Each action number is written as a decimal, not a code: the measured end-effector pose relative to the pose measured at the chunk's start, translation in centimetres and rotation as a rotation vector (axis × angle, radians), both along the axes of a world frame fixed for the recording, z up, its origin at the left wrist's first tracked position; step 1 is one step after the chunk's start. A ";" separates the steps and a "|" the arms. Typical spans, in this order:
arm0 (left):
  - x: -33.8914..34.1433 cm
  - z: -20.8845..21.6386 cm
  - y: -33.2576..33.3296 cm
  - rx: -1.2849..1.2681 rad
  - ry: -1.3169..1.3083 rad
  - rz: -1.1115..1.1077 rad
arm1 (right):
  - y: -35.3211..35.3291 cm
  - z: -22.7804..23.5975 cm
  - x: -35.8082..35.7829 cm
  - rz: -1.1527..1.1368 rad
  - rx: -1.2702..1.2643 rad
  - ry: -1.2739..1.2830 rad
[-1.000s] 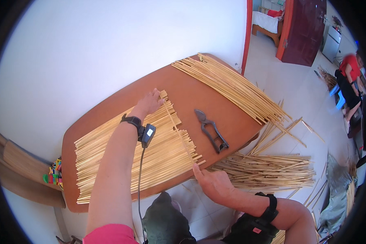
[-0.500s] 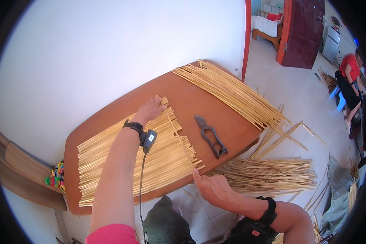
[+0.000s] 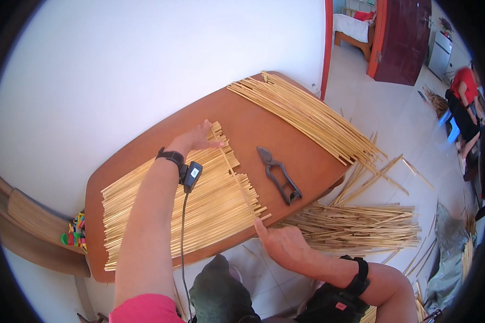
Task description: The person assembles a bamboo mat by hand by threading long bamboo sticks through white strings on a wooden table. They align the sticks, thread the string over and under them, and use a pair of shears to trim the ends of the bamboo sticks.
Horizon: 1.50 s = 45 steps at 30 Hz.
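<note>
A row of straw-coloured thin sticks (image 3: 161, 204) lies side by side on the brown table (image 3: 199, 113). One thin stick (image 3: 233, 173) rests crosswise over them near their uneven right ends. At its far end is my left hand (image 3: 196, 137), open, thumb and fingers spread over the sticks. My right hand (image 3: 285, 243) is at the table's near edge. Its one stretched finger touches the crosswise stick's near end, while the other fingers are folded and partly hidden. Dark hand pruners (image 3: 279, 175) lie to the right of the row.
Another bundle of sticks (image 3: 302, 116) lies along the table's right end, overhanging it. More sticks (image 3: 355, 229) are piled on the floor at the right. A cable (image 3: 183, 237) hangs from my left wrist. A person in red (image 3: 463, 89) sits far right.
My left hand has shifted slightly left and away from me, and its thumb now stretches out further. The right hand keeps its finger at the crosswise stick's near end.
</note>
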<state>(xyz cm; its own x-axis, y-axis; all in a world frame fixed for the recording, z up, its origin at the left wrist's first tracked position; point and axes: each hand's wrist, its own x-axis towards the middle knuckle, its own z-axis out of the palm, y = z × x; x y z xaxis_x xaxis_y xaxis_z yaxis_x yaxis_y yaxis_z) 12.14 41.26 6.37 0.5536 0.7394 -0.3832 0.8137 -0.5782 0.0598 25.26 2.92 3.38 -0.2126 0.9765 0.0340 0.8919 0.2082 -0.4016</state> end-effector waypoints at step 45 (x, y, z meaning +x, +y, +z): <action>-0.3 0.2 -1.0 0.014 -0.064 0.015 | 0.8 1.1 0.0 0.104 0.393 -0.091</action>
<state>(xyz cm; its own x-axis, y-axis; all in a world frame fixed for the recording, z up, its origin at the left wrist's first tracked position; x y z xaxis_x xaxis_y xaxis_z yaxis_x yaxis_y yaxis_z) 11.84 40.23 6.54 0.5651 0.7532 -0.3367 0.8172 -0.5669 0.1035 25.26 3.69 4.52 -0.3285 0.8661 0.3768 0.8862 0.4206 -0.1944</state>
